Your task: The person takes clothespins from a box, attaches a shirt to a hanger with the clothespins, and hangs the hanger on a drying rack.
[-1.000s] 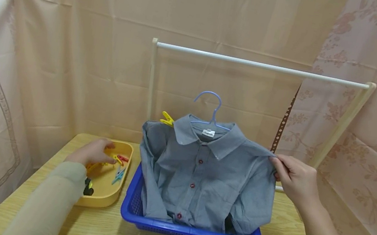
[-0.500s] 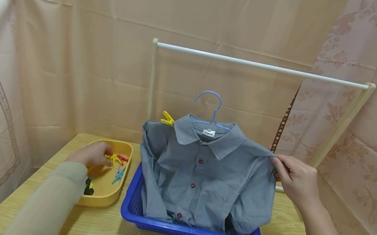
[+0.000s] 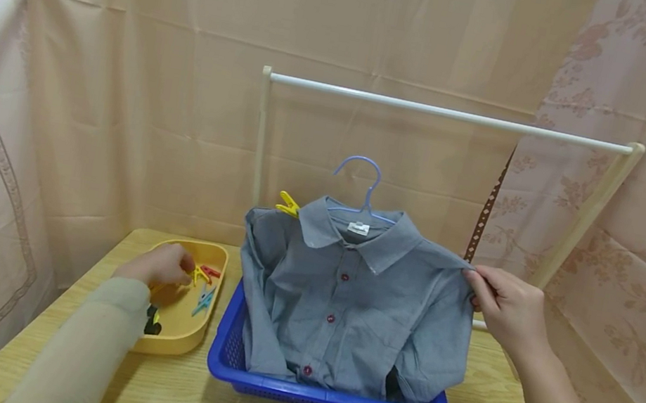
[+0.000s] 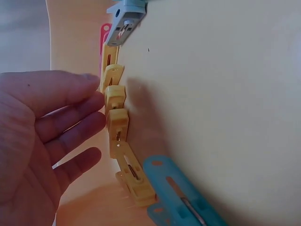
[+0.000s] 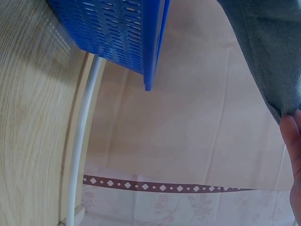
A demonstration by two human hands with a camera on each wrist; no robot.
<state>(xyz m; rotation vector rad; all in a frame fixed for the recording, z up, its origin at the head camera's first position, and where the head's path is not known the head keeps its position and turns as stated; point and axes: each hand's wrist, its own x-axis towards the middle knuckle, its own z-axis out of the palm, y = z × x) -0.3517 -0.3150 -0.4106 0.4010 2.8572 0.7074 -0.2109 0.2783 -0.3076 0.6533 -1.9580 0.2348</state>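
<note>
My left hand (image 3: 164, 263) reaches into a yellow tray (image 3: 180, 342), fingers loosely bent. In the left wrist view, its fingertips lie against or just beside a row of yellow clothespins (image 4: 117, 121); contact is hard to tell. At the right, my right hand (image 3: 509, 310) pinches the shoulder of a grey shirt (image 3: 369, 309) between thumb and fingers. The pinch also shows at the edge of the right wrist view. A blue wire hanger (image 3: 372, 185) is inside the shirt, its hook above the collar. One yellow clothespin (image 3: 288, 204) grips the other shoulder.
The shirt's lower part sits in a blue basket (image 3: 322, 399). Behind stands a rack with a white rail (image 3: 447, 112). Red (image 3: 211, 271) and blue (image 3: 204, 301) clothespins lie in the tray's right part. Curtains (image 3: 189, 79) surround the wooden table (image 3: 150, 393).
Within the tray, my left hand has shifted slightly and its fingers have curled inward near the yellow clothespins. My right hand and the shirt stay in place.
</note>
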